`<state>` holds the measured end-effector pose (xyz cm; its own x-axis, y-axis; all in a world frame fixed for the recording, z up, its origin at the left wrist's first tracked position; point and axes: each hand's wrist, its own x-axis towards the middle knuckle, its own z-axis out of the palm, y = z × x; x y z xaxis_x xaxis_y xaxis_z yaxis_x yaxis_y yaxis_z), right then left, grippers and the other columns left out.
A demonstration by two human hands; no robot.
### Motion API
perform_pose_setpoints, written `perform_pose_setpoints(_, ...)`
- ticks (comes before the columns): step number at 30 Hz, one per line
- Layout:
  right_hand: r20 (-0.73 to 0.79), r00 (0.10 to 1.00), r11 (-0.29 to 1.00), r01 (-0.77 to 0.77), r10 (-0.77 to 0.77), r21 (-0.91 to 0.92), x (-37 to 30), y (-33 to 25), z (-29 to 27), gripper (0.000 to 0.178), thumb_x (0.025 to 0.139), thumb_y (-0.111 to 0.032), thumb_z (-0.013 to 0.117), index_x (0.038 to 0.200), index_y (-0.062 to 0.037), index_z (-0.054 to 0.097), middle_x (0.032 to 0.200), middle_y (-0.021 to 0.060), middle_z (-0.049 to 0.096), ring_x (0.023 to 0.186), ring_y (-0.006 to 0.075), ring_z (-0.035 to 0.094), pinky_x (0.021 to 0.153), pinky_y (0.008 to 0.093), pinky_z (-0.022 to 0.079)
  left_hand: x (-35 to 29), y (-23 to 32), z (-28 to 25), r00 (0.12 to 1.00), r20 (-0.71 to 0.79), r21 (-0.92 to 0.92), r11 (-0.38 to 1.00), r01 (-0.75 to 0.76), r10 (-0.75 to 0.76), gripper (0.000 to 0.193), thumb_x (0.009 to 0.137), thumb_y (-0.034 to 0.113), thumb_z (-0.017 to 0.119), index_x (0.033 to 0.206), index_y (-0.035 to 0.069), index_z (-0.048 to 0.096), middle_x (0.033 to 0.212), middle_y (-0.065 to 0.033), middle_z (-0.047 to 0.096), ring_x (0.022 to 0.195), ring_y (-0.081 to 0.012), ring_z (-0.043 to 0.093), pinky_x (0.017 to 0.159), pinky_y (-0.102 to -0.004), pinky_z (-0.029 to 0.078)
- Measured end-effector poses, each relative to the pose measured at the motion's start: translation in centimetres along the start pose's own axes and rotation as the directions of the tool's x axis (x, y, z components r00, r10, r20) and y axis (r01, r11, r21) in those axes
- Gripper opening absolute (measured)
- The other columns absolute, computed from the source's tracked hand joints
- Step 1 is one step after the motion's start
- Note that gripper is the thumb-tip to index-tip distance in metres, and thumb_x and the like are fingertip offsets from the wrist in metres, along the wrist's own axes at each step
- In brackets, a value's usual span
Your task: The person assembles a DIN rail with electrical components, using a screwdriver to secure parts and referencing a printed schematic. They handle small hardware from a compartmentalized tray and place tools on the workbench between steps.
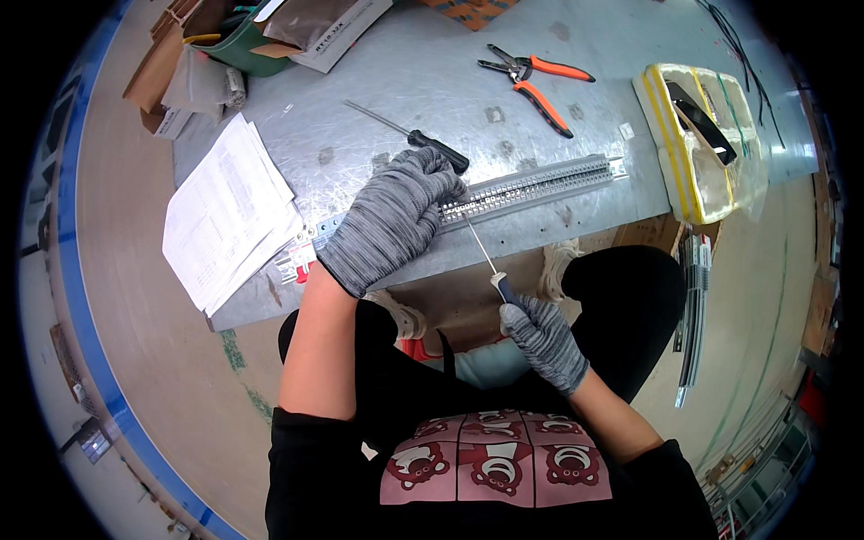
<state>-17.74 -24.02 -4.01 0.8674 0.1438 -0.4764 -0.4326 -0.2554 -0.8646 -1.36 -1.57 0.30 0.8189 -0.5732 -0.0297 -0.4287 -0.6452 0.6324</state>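
Note:
A long row of grey terminal blocks (540, 186) lies near the front edge of the metal table. My left hand (389, 216), in a grey knitted glove, is closed over the left part of that row; its fingertips are curled, and whatever they pinch is hidden. My gloved right hand (546, 342) grips a screwdriver (504, 286) by its blue-grey handle, below the table edge. The thin shaft points up and left, with its tip at the blocks beside my left fingers. Behind my left hand rests a second screwdriver (438, 151) with a black handle.
Orange-handled pliers (538, 85) lie farther back. Papers (229, 216) cover the table's left side. A green bin (238, 45) and a cardboard box (328, 36) stand back left. On the right, a yellow-banded foam tray (670, 144) holds a phone (706, 130). Metal rails (693, 315) stand beside my knee.

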Motion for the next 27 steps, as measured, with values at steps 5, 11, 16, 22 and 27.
perform_pose_setpoints(5, 0.017, 1.0, 0.999, 0.019, -0.019, -0.033, 0.2, -0.3, -0.1, 0.026, 0.095, -0.027, 0.06, 0.092, -0.0011, 0.065, 0.068, 0.0135, 0.06, 0.062, 0.0253, 0.06, 0.06, 0.0352, 0.047, 0.5, 0.1, 0.1, 0.993, 0.107, 0.005, 0.999, -0.048, 0.048, 0.038, 0.075, -0.002, 0.056, 0.11, 0.006, 0.066, 0.118, -0.0189, 0.056, 0.113, -0.0368, 0.051, 0.101, -0.042, 0.041)
perform_pose_setpoints(11, 0.025, 1.0, 0.999, 0.015, -0.016, 0.033, 0.1, -0.4, -0.1, 0.027, 0.095, -0.027, 0.06, 0.09, -0.0012, 0.065, 0.066, 0.0121, 0.059, 0.061, 0.0244, 0.059, 0.059, 0.0349, 0.047, 0.3, -0.1, 0.9, 0.993, 0.065, 0.063, 0.993, -0.102, 0.098, 0.036, 0.074, -0.001, 0.06, 0.108, 0.008, 0.069, 0.113, -0.0186, 0.056, 0.108, -0.0353, 0.054, 0.097, -0.041, 0.043)
perform_pose_setpoints(16, 0.053, 0.999, 1.0, -0.014, 0.013, 0.012, 0.3, -0.5, -0.3, 0.027, 0.096, -0.027, 0.058, 0.091, -0.0015, 0.065, 0.07, 0.0091, 0.06, 0.066, 0.0196, 0.059, 0.064, 0.0316, 0.048, 0.2, -0.7, 1.0, 0.994, 0.091, 0.068, 0.995, -0.072, 0.066, 0.035, 0.075, 0.005, 0.067, 0.109, 0.008, 0.067, 0.11, -0.0174, 0.057, 0.105, -0.0354, 0.055, 0.095, -0.0417, 0.045)
perform_pose_setpoints(22, 0.025, 0.999, 0.997, 0.029, -0.031, 0.075, 0.3, -0.4, 0.2, 0.024, 0.096, -0.024, 0.059, 0.093, -0.0013, 0.065, 0.068, 0.0101, 0.061, 0.063, 0.0188, 0.06, 0.06, 0.0317, 0.048, -0.1, -1.4, 0.5, 0.999, 0.053, 0.065, 0.998, -0.008, 0.005, 0.033, 0.074, 0.008, 0.067, 0.107, 0.008, 0.065, 0.108, -0.015, 0.058, 0.101, -0.0356, 0.055, 0.092, -0.0422, 0.046)
perform_pose_setpoints(27, 0.044, 0.998, 0.996, -0.044, 0.04, 0.081, -0.1, -1.6, -0.4, 0.025, 0.096, -0.026, 0.059, 0.094, -0.0019, 0.065, 0.072, 0.0062, 0.061, 0.067, 0.0144, 0.058, 0.065, 0.0289, 0.047, -0.4, -1.6, 0.8, 0.995, -0.052, 0.066, 0.995, -0.08, 0.083, 0.029, 0.077, 0.006, 0.062, 0.106, 0.007, 0.065, 0.107, -0.0153, 0.059, 0.1, -0.0352, 0.055, 0.091, -0.0415, 0.046)
